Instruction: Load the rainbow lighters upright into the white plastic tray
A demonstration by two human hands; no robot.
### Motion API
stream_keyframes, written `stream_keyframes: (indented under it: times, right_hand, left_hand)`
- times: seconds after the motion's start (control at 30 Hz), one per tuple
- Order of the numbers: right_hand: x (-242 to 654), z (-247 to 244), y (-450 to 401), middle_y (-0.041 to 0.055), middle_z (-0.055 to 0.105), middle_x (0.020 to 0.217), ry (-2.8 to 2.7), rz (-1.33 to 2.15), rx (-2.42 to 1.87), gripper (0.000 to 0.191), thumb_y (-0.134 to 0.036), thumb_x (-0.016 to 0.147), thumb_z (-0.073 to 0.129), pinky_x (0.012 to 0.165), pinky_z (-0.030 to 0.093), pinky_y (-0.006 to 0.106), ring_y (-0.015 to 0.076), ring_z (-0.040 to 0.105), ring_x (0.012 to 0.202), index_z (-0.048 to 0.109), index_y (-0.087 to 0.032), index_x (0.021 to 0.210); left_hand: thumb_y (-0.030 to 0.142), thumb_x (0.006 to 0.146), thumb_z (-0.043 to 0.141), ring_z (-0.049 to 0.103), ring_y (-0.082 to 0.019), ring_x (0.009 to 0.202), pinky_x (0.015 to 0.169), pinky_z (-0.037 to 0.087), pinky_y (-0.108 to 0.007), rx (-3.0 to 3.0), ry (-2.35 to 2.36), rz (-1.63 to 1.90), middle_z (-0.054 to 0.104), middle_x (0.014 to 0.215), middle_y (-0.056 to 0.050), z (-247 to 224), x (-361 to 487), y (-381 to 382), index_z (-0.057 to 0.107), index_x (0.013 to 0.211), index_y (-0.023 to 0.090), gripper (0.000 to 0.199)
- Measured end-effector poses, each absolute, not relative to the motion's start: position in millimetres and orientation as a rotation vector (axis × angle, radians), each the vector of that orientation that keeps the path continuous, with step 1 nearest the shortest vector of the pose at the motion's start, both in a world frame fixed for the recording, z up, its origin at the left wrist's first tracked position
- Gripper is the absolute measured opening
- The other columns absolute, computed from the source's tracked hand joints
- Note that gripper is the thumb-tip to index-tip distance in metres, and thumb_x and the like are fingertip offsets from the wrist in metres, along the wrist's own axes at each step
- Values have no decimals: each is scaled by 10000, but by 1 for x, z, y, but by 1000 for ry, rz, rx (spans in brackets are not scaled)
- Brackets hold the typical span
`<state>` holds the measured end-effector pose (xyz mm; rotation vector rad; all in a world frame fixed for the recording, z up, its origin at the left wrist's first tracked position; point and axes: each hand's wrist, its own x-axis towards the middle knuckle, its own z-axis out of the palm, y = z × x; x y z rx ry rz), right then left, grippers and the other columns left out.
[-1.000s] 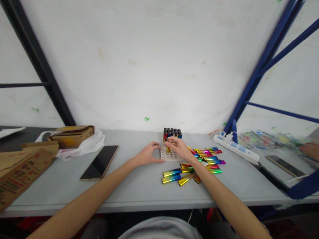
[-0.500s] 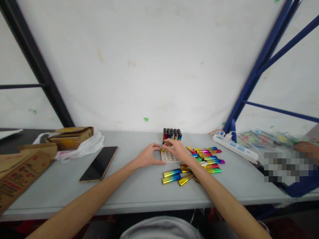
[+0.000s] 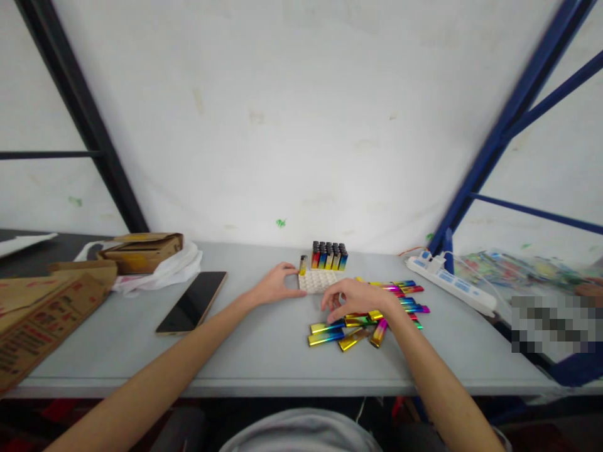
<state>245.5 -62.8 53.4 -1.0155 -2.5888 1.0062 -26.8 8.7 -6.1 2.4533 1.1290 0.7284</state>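
A white tray (image 3: 315, 282) with rows of small holes lies at the middle of the table. One gold lighter (image 3: 303, 266) stands upright at its back left corner. My left hand (image 3: 277, 284) holds the tray by its left edge, thumb at the front corner and fingers beside the standing lighter. Just behind the tray, several lighters (image 3: 330, 256) with black tops stand upright in a tight block. My right hand (image 3: 351, 297) is over loose shiny lighters (image 3: 326, 337) on the table, its fingers curved and apart, with nothing visible in them.
A phone (image 3: 192, 302) lies left of my left arm. Farther left are an open cardboard box (image 3: 141, 253) on a white plastic bag (image 3: 183, 271) and a cardboard piece (image 3: 47, 314). A white power strip (image 3: 450, 286) lies right. Another person's hand (image 3: 588, 290) shows at far right.
My right hand has let go of the gold lighter, now standing in the tray, and moved right and toward me over the loose lighters. My left hand stays at the tray. The view has shifted slightly.
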Motion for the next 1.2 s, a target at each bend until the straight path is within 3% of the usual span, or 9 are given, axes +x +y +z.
stream_keyframes:
  times: [0.17, 0.3, 0.5, 0.7, 0.8, 0.9, 0.97, 1.03, 1.2]
  right_hand:
    - [246, 47, -59, 36, 727, 845, -2675, 970, -1164, 382, -490, 746, 828, 715, 481, 266, 188, 651, 785, 777, -166, 942]
    - [246, 47, -56, 46, 730, 905, -2594, 785, -1090, 308, -471, 859, 729, 772, 471, 282, 201, 646, 844, 762, -173, 929]
    - [247, 49, -49, 3, 647, 726, -2174, 848, -1078, 412, -541, 921, 634, 616, 422, 262, 159, 558, 654, 719, -171, 1082]
    - [247, 40, -33, 2, 605, 779, -1808, 822, -1014, 462, -651, 889, 620, 659, 428, 270, 163, 544, 736, 634, -192, 837]
    - [241, 36, -34, 18, 627, 853, -1655, 1028, -950, 483, -690, 919, 538, 668, 462, 282, 166, 581, 753, 583, -212, 867]
    - [232, 31, -35, -23, 573, 768, -1547, 1218, -891, 462, -696, 902, 556, 579, 436, 266, 138, 532, 616, 550, -240, 980]
    - [227, 27, -34, -77, 432, 641, -1510, 1223, -945, 468, -712, 887, 557, 484, 336, 239, 110, 381, 492, 521, -252, 962]
    - [223, 23, -32, -94, 330, 595, -1505, 1121, -1046, 482, -727, 881, 539, 456, 251, 237, 102, 274, 469, 489, -248, 870]
    - [220, 18, -28, -41, 384, 611, -1648, 579, -1212, 499, -651, 886, 515, 560, 278, 267, 130, 372, 603, 438, -217, 652]
  left_hand:
    - [677, 712, 773, 618, -331, 1200, 1117, 460, -439, 2467, 1129, 780, 636, 1283, -113, -8, -26, 9, 718, 1221, 192, 705]
    - [651, 733, 768, 620, -319, 1193, 1109, 463, -420, 2489, 1132, 772, 635, 1271, -121, -8, -25, 7, 714, 1224, 178, 684]
    - [632, 748, 770, 624, -311, 1183, 1099, 473, -425, 2514, 1101, 781, 644, 1252, -115, -9, -23, 6, 715, 1218, 188, 649]
    - [629, 721, 794, 643, -316, 1162, 1099, 482, -442, 2492, 1080, 808, 662, 1243, -106, -10, -16, 0, 720, 1203, 199, 650]
    - [619, 727, 793, 644, -315, 1158, 1094, 483, -436, 2494, 1088, 804, 670, 1234, -106, -9, -14, -3, 719, 1204, 190, 646]
    - [617, 727, 796, 641, -320, 1159, 1095, 481, -437, 2495, 1103, 791, 664, 1234, -118, -8, -12, -4, 718, 1205, 179, 654]
    - [624, 728, 794, 635, -319, 1169, 1103, 474, -435, 2493, 1102, 785, 657, 1238, -123, -8, -11, -5, 716, 1208, 175, 662]
    - [638, 728, 790, 628, -319, 1178, 1109, 467, -437, 2496, 1085, 780, 652, 1243, -120, -8, -9, -6, 715, 1211, 181, 669]
    - [660, 722, 785, 617, -321, 1196, 1130, 449, -448, 2518, 1043, 767, 633, 1272, -118, -8, -6, -10, 718, 1206, 197, 673]
